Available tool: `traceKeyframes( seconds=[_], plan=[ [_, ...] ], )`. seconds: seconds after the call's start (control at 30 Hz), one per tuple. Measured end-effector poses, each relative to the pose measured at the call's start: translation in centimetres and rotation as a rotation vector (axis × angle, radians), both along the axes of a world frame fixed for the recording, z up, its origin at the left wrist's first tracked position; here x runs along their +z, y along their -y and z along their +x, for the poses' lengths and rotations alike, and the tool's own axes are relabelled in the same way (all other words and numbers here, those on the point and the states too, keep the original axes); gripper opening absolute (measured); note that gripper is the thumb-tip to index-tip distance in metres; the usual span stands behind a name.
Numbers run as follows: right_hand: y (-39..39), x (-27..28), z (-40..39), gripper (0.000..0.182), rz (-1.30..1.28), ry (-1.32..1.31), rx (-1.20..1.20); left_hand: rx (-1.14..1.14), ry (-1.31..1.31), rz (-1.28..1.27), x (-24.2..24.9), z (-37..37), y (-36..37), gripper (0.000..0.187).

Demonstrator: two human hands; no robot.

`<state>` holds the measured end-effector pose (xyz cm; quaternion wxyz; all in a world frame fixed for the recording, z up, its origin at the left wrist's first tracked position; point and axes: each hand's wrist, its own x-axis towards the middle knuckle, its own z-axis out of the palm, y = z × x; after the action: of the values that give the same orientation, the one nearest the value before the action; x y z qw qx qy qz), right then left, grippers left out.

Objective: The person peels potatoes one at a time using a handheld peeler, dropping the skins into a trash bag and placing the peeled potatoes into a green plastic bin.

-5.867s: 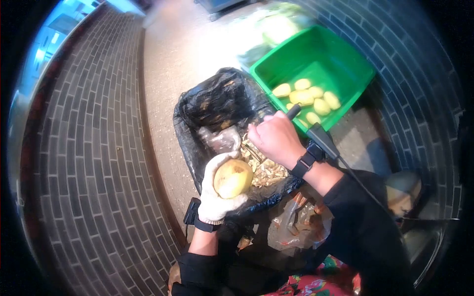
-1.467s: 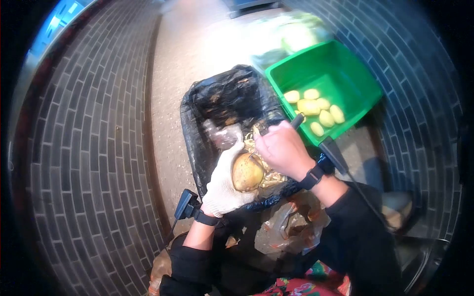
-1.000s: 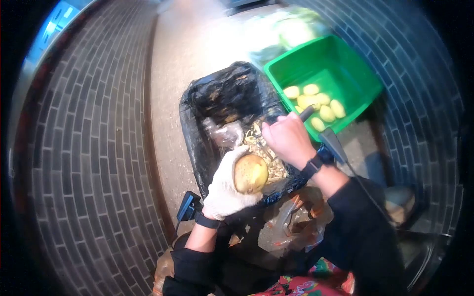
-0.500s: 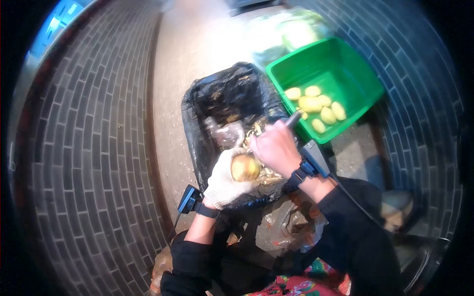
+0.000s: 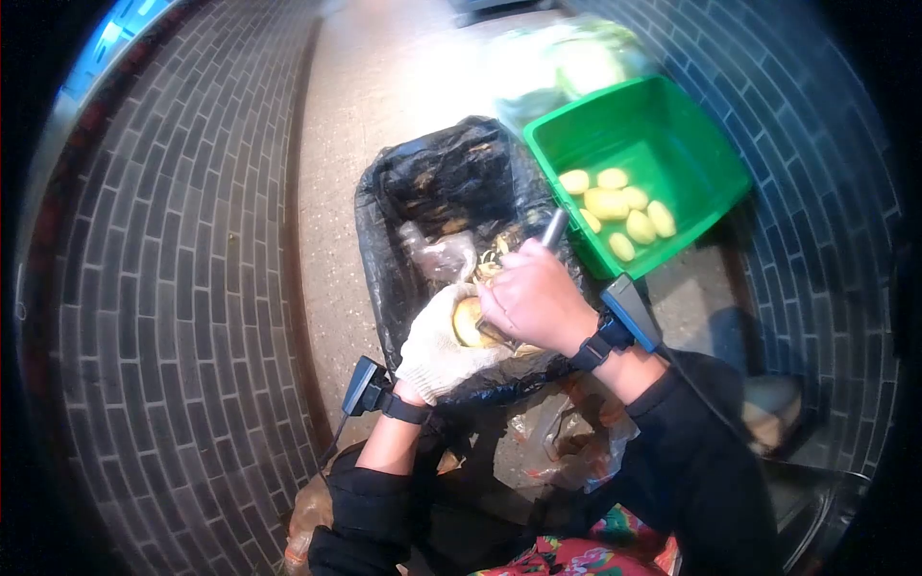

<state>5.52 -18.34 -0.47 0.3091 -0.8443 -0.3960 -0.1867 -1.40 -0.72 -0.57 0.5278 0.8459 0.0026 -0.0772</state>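
Observation:
My left hand [image 5: 437,348], in a white knitted glove, is closed around a partly peeled potato [image 5: 468,324] above a bin lined with a black plastic bag [image 5: 379,235]. My bare right hand [image 5: 538,300] is wrapped round a peeler [image 5: 554,228], whose grey handle end sticks out above the fist. The peeler's head lies against the potato and is mostly hidden by the hand. Peelings [image 5: 492,254] and a crumpled clear plastic bag [image 5: 447,257] lie in the bin under my hands.
A green tub [image 5: 696,206] with several peeled potatoes [image 5: 607,204] stands to the right of the bin. Behind it lies a bag of green vegetables [image 5: 576,62]. A clear plastic bag [image 5: 567,446] sits near my legs. Brick walls [image 5: 206,278] rise on both sides.
My right hand has moved slightly down and right, bringing the peeler across the potato. The potato has turned in my gloved left hand and now shows a paler peeled patch.

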Motion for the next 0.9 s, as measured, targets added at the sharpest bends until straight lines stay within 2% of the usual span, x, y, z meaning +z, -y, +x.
traceKeyframes(
  seconds=[0.1,0.2,0.27,0.3,0.33,0.37,0.4,0.47,0.57,0.63,0.67,0.73,0.9],
  plan=[
    [0.0,0.0,-0.3,0.038,-0.082,0.054,0.049,-0.085,-0.042,0.014,-0.8,0.0,-0.4,0.071],
    [0.2,-0.5,-0.2,0.036,0.015,0.113,0.048,-0.102,-0.057,-0.003,-0.9,-0.3,-0.4,0.071],
    [0.2,-1.9,0.5,0.036,0.091,0.019,-0.019,-0.063,0.038,0.020,-1.2,-0.5,-0.5,0.070],
    [0.6,-2.7,1.2,0.036,-0.092,0.104,-0.090,-0.070,0.038,0.025,-0.4,-0.7,-0.3,0.070],
    [1.4,-3.9,2.1,0.037,-0.274,0.190,-0.163,-0.083,-0.011,-0.160,0.9,-1.1,0.3,0.071],
    [2.1,-5.7,2.9,0.040,-0.266,0.021,-0.223,-0.107,-0.063,-0.338,1.7,-1.3,0.6,0.072],
    [2.1,-4.9,3.0,0.040,-0.253,0.018,-0.253,-0.135,-0.046,-0.326,1.6,-1.3,0.4,0.074],
    [2.1,-3.1,2.7,0.042,-0.121,-0.044,-0.270,-0.108,-0.027,-0.139,1.6,-0.8,-0.2,0.074],
    [1.3,-1.2,1.5,0.041,-0.103,-0.057,-0.177,-0.073,-0.103,-0.040,0.5,0.0,-1.4,0.073],
    [0.7,-0.4,0.5,0.038,0.015,-0.041,-0.059,-0.072,-0.131,-0.094,0.0,-0.1,-1.2,0.072],
    [0.5,-0.1,0.2,0.038,0.014,-0.046,-0.061,-0.077,-0.164,-0.144,-0.2,-0.1,-1.1,0.071],
    [0.2,0.3,-0.1,0.036,-0.004,0.042,0.105,-0.109,-0.158,-0.144,-0.7,-0.1,-0.9,0.069],
    [0.3,0.0,-0.1,0.035,0.035,0.100,0.205,-0.212,-0.202,-0.151,-0.2,0.1,-0.9,0.061]
  ],
)
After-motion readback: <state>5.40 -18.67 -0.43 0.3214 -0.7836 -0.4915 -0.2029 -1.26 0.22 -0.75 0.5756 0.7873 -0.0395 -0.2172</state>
